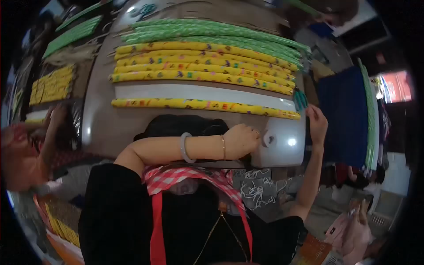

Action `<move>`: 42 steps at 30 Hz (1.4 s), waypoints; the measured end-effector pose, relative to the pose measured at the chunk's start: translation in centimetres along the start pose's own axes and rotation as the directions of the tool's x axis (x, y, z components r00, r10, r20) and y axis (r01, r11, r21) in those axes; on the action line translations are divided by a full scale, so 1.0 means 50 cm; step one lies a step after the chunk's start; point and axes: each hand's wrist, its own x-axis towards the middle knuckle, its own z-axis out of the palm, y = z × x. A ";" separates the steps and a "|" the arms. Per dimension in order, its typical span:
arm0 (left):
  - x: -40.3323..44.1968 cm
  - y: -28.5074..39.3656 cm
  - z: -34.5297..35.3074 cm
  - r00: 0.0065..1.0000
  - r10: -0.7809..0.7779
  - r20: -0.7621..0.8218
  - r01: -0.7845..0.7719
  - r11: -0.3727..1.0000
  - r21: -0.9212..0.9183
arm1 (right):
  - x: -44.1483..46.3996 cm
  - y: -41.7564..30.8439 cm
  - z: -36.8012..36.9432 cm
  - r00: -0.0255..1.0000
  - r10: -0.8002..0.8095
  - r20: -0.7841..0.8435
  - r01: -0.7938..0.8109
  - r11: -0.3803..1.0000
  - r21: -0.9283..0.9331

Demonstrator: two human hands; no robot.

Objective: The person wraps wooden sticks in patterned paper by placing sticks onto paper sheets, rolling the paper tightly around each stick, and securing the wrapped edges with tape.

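Observation:
My left hand (243, 141), on the arm with a pale bangle, is closed with its fingers curled beside a small white ring-shaped roll (268, 139); what it grips, if anything, is hidden. At the right edge of the table my right hand (317, 123) is pinched near teal-handled scissors (300, 100); anything between its fingertips is too small to tell. A single yellow patterned roll (203, 104) lies lengthwise in front of a white strip (198, 93). Behind the strip lie several similar yellow rolls (203, 76), then several green ones (212, 30).
A black bundle (176, 125) lies at the table's front edge, behind my left forearm. Another person (22, 154) is at a table on the left with yellow pieces (52, 85). A dark blue cloth (342, 115) stands right of my right hand. More scissors (143, 10) lie far back.

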 end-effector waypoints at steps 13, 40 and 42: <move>-0.652 -0.295 -0.113 -0.117 -0.843 -0.525 0.690 0.311 -0.653 | -0.020 -0.470 0.454 0.701 -0.450 0.553 0.281 0.887 0.366; -0.628 -0.426 -0.119 0.037 -0.922 -0.385 0.872 0.218 -0.439 | -0.013 -0.552 0.767 0.554 -0.504 0.663 0.580 0.805 0.127; -0.628 -0.422 -0.129 0.028 -0.942 -0.336 0.866 0.190 -0.463 | 0.004 -0.502 0.704 0.574 -0.444 0.688 0.561 0.825 0.064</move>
